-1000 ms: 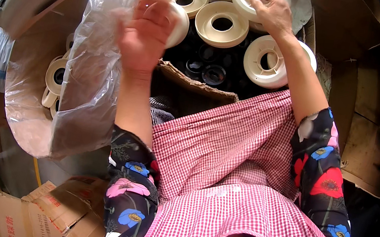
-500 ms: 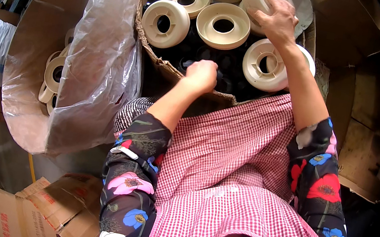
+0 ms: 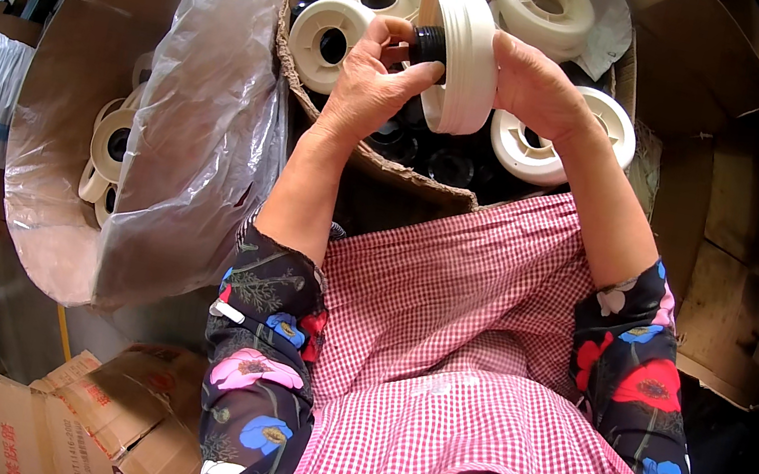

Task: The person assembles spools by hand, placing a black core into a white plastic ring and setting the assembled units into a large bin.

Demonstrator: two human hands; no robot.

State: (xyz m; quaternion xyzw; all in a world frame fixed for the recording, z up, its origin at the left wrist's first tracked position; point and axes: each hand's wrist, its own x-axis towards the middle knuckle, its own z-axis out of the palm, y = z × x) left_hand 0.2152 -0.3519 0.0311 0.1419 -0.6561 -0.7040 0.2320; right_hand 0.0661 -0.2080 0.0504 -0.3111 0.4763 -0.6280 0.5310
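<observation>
My left hand [image 3: 366, 82] pinches a short black threaded fitting [image 3: 428, 51] between thumb and fingers. My right hand [image 3: 540, 88] grips a cream plastic ring [image 3: 468, 65] from its right side, with the ring standing on edge. The two parts meet at the ring's left face, where the fitting points into the middle; its inner end is hidden. Both are held above a big cardboard box [image 3: 410, 178] lined with plastic. Other cream rings lie in it, such as one beside my left hand [image 3: 320, 69] and one under my right wrist [image 3: 521, 155]. Black fittings [image 3: 453, 167] fill the box below.
To the left stands a tall cardboard drum [image 3: 63, 131] with a clear plastic liner [image 3: 206, 125] and several cream rings [image 3: 109, 144] inside. Flattened cartons [image 3: 115, 414] lie at the lower left. An open carton [image 3: 726, 227] is at the right.
My left hand has come up from the black fittings holding one. My right hand has moved left and down from the back rings, bringing a ring against the fitting.
</observation>
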